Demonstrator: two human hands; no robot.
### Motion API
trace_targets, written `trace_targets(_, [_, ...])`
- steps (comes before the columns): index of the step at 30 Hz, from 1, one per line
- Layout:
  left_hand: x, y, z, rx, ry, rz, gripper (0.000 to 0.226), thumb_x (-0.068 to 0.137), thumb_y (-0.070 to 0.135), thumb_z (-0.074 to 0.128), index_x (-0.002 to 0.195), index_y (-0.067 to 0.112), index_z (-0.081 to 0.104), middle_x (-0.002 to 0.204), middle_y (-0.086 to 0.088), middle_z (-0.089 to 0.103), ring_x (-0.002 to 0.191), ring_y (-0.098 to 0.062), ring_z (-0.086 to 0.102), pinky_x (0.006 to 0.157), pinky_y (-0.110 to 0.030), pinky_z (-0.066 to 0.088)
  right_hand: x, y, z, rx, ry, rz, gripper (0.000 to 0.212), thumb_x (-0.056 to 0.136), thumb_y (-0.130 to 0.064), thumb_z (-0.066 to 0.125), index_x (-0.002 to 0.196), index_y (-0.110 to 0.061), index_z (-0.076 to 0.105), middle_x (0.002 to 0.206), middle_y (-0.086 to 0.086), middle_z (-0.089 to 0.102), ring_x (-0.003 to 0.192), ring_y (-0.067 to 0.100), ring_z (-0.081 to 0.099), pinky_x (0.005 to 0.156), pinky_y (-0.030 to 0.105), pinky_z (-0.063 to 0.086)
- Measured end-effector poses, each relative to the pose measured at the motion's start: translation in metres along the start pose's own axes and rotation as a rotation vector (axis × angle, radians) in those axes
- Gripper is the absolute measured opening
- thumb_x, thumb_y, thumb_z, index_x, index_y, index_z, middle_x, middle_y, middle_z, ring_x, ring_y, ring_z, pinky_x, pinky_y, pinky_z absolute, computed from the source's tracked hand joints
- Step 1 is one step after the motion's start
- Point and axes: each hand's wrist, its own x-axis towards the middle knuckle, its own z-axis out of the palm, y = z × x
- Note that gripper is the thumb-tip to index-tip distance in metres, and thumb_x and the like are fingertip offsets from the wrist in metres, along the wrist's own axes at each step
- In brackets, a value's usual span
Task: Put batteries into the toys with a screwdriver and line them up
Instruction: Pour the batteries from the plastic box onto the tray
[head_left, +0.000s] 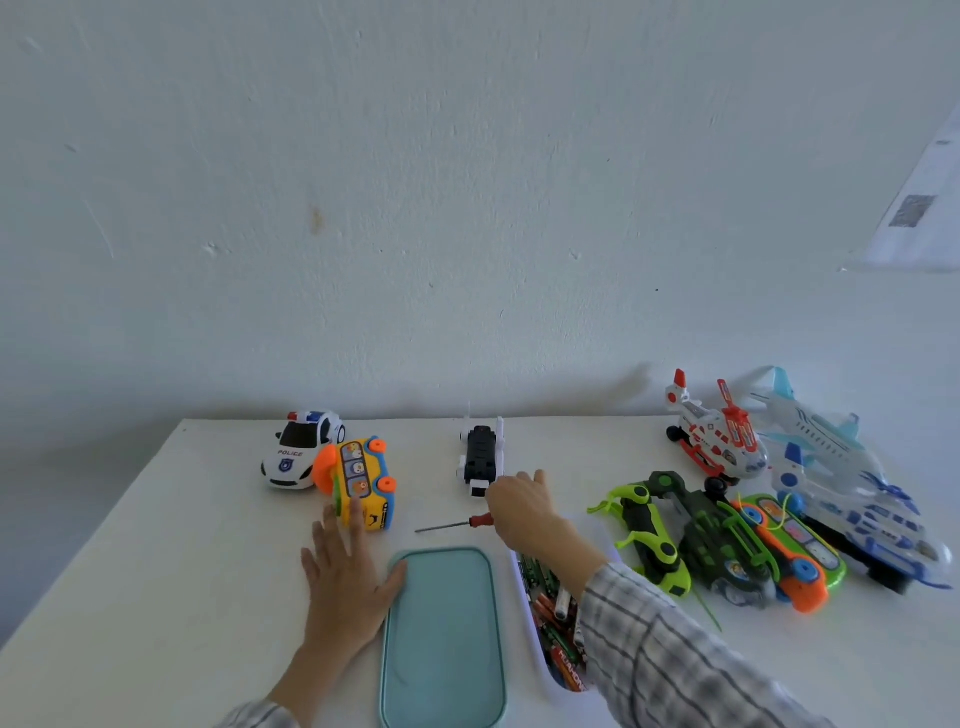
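Eight toys and one screwdriver (457, 524), its handle in the right hand's (522, 512) grip; left hand (345, 577) lies flat.

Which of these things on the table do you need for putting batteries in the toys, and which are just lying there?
For the job:
- screwdriver, held by the right hand
- batteries in the white box
- black-and-white toy
- yellow bus, by the left hand
- police car
- toy pile at right

Just lying about:
- teal lid
- paper on the wall
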Motion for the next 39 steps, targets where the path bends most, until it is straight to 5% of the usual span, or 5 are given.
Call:
trace_targets(17, [0.003, 0.000, -0.003, -0.042, -0.021, -0.015, 0.098, 0.080, 0.071, 0.034, 0.140, 0.039, -0.036, 0.160, -0.014, 0.004, 0.148, -0.027, 0.004, 0.116, -0.054, 0.008, -0.084, 0.059, -0.009, 0.734, 0.305, 0.156, 0.012, 0.089, -0.017, 0.061, 0.099, -0.021, 0.067, 0.094, -0.009, 0.062, 0.081, 0.003, 0.053, 0.070, 0.011, 0.039])
trace_targets(23, [0.002, 0.001, -0.006, -0.016, -0.052, -0.006, 0.102, 0.071, 0.080, 0.019, 0.147, 0.031, -0.027, 0.161, -0.012, 0.004, 0.149, -0.024, 0.001, 0.116, -0.055, 0.007, -0.136, 0.066, 0.046, 0.574, 0.377, 0.262, 0.017, 0.072, -0.002, 0.076, 0.074, -0.018, 0.072, 0.075, -0.010, 0.064, 0.076, 0.014, 0.060, 0.066, 0.022, 0.046])
trace_targets(28, [-0.004, 0.022, -0.011, -0.139, 0.029, -0.120, 0.099, 0.083, 0.036, 0.071, 0.153, 0.026, 0.002, 0.155, -0.025, 0.014, 0.144, -0.041, 0.012, 0.111, -0.067, 0.014, -0.136, 0.055, 0.066, 0.229, 0.335, 0.186, 0.032, 0.043, -0.020, 0.091, 0.061, -0.031, 0.067, 0.061, -0.020, 0.061, 0.061, 0.008, 0.053, 0.064, 0.023, 0.027])
trace_targets(33, [-0.016, 0.101, -0.021, -0.233, 0.353, 0.551, 0.051, 0.081, 0.025, 0.058, 0.130, 0.014, 0.049, 0.139, -0.014, 0.048, 0.131, -0.029, 0.042, 0.103, -0.049, 0.036, -0.136, 0.056, 0.068, 0.072, 0.312, 0.082, 0.030, 0.053, -0.045, 0.085, 0.067, -0.033, 0.062, 0.060, -0.019, 0.058, 0.064, 0.012, 0.051, 0.063, 0.033, 0.019])
trace_targets(39, [0.009, 0.185, -0.015, 0.304, -0.388, 0.910, 0.041, 0.093, 0.002, 0.048, 0.127, 0.023, 0.059, 0.126, 0.010, 0.060, 0.116, -0.014, 0.050, 0.095, -0.036, 0.031, -0.131, 0.052, 0.057, 0.175, 0.189, 0.153, 0.064, 0.070, -0.072, 0.023, 0.090, -0.026, 0.063, 0.089, -0.007, 0.059, 0.096, 0.018, 0.046, 0.078, 0.039, 0.020])
